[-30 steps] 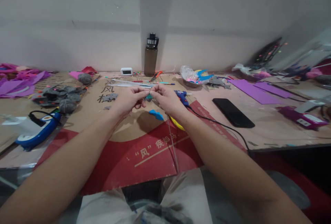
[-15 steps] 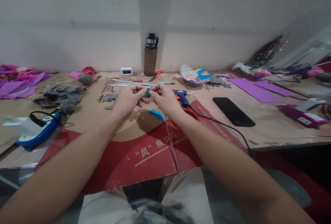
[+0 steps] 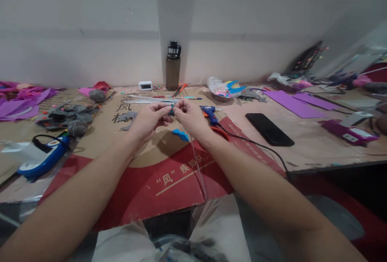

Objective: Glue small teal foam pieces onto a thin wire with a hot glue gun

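Above the cardboard sheet (image 3: 121, 189), my left hand (image 3: 152, 121) and my right hand (image 3: 191, 119) meet at the fingertips. Both pinch a small teal piece (image 3: 172, 109), mostly covered by the fingers; its material I cannot make out. A bright blue cut-out piece (image 3: 180, 134) lies on the cardboard just below my hands. Grey scraps (image 3: 128, 117) lie left of my left hand. Beyond my right wrist rests a blue glue gun (image 3: 211, 113), its cord running right. Red handles (image 3: 222, 134) show partly behind my right forearm.
A dark bottle (image 3: 173, 66) and small white digital clock (image 3: 145, 86) stand by the wall. To the right lie a black phone (image 3: 269, 129), purple sheets (image 3: 293, 104) and a bowl (image 3: 222, 96). A blue power strip (image 3: 45, 163) and grey yarn (image 3: 77, 128) sit left.
The whole view has shifted slightly, with things appearing a little further left. My hands stay together on the teal piece, which is now more covered by my fingers.
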A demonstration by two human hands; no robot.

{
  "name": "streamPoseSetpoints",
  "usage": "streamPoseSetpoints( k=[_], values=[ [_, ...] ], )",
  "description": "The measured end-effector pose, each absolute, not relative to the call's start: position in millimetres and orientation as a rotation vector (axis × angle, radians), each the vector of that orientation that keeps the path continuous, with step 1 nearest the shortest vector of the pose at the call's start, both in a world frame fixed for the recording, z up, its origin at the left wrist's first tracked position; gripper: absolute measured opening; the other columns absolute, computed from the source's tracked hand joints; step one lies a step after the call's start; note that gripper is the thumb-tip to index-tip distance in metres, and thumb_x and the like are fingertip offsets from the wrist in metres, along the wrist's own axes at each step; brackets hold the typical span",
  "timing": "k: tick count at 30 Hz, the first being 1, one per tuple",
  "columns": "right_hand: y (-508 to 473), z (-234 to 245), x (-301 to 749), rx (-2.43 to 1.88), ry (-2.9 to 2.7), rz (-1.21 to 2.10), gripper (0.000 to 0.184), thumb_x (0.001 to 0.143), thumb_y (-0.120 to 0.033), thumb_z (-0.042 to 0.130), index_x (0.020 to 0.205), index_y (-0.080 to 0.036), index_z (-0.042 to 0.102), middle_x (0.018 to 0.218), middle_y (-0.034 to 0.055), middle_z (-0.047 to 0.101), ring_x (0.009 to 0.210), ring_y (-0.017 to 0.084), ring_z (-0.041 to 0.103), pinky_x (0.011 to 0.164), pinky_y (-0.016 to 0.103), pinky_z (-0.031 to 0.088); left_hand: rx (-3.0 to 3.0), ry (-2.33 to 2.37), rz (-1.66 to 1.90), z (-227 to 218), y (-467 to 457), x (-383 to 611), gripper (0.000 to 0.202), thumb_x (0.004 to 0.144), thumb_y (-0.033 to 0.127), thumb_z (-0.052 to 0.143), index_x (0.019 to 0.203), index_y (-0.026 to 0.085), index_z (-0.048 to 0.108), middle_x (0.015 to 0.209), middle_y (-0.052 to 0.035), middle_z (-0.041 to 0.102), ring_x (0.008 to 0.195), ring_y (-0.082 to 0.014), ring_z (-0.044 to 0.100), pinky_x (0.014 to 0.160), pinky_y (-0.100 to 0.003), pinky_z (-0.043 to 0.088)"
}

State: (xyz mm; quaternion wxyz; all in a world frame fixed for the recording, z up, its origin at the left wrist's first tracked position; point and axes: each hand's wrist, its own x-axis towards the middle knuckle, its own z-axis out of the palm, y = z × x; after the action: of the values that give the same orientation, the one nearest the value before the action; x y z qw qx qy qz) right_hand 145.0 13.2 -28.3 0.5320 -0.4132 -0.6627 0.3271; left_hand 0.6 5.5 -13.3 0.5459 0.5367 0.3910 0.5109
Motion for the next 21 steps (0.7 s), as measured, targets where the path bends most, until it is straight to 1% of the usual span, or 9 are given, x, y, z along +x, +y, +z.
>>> streamPoseSetpoints(
  k=[6,9,11,12,15,19,21],
  values=[
    [16.5,-28.7,150.2,-0.930,-1.691,0.711,0.013,0.084,-0.031,0.050,0.076,-0.020,0.050,0.069,-0.0027,0.049,0.065,0.012,0.044,0.063,0.026,0.036,1.449,1.106,1.251,-12.8,6.4,-3.6,0.019,0.070,0.033,0.072,0.076,0.016,0.065,0.053,0.0027,0.056,0.044,-0.0075,0.051,0.040,-0.018,0.032],
    [16.0,-24.6,155.8,-0.972,-1.693,0.493,0.011,0.084,-0.028,0.053,0.088,-0.019,0.056,0.081,0.0014,0.054,0.075,0.015,0.047,0.071,0.029,0.038,1.587,1.204,1.253,-8.9,3.0,-3.7,0.016,0.073,0.033,0.069,0.075,0.017,0.066,0.053,0.0029,0.056,0.042,-0.0071,0.049,0.041,-0.019,0.031],
    [14.2,-21.8,158.0,-0.959,-1.723,0.363,0.013,0.082,-0.025,0.056,0.094,-0.018,0.058,0.088,0.0038,0.055,0.081,0.016,0.049,0.075,0.030,0.039,1.671,1.239,1.240,-7.9,0.9,-3.2,0.014,0.075,0.032,0.067,0.074,0.017,0.067,0.052,0.0026,0.056,0.042,-0.0072,0.047,0.043,-0.019,0.032],
    [13.2,-21.0,158.4,-0.942,-1.753,0.329,0.012,0.082,-0.023,0.057,0.093,-0.019,0.059,0.089,0.0044,0.055,0.082,0.016,0.049,0.076,0.031,0.039,1.717,1.246,1.230,-8.2,0.3,-2.9,0.014,0.075,0.032,0.066,0.074,0.017,0.068,0.052,0.0024,0.056,0.042,-0.0074,0.047,0.044,-0.020,0.033],
    [11.2,-20.9,157.7,-0.902,-1.838,0.292,0.004,0.083,-0.021,0.056,0.084,-0.020,0.059,0.086,0.0042,0.054,0.085,0.017,0.050,0.078,0.031,0.039,1.845,1.257,1.202,-11.7,0.8,-3.0,0.015,0.077,0.031,0.063,0.076,0.018,0.069,0.054,0.0017,0.057,0.045,-0.0079,0.048,0.047,-0.020,0.035],
    [12.2,-24.8,153.7,-0.939,-1.825,0.315,0.008,0.083,-0.023,0.053,0.076,-0.020,0.055,0.080,0.0023,0.052,0.082,0.017,0.048,0.078,0.032,0.037,1.900,1.265,1.181,-15.1,2.8,-3.2,0.017,0.077,0.032,0.061,0.079,0.017,0.069,0.057,0.0017,0.059,0.047,-0.0082,0.049,0.048,-0.020,0.036],
    [14.0,-27.2,150.9,-0.964,-1.754,0.433,0.011,0.082,-0.026,0.051,0.073,-0.019,0.052,0.076,0.0007,0.050,0.076,0.016,0.046,0.074,0.031,0.037,1.906,1.263,1.168,-14.6,2.7,-2.8,0.017,0.077,0.031,0.060,0.080,0.016,0.069,0.058,0.0020,0.059,0.048,-0.0084,0.049,0.049,-0.020,0.036]
  ],
)
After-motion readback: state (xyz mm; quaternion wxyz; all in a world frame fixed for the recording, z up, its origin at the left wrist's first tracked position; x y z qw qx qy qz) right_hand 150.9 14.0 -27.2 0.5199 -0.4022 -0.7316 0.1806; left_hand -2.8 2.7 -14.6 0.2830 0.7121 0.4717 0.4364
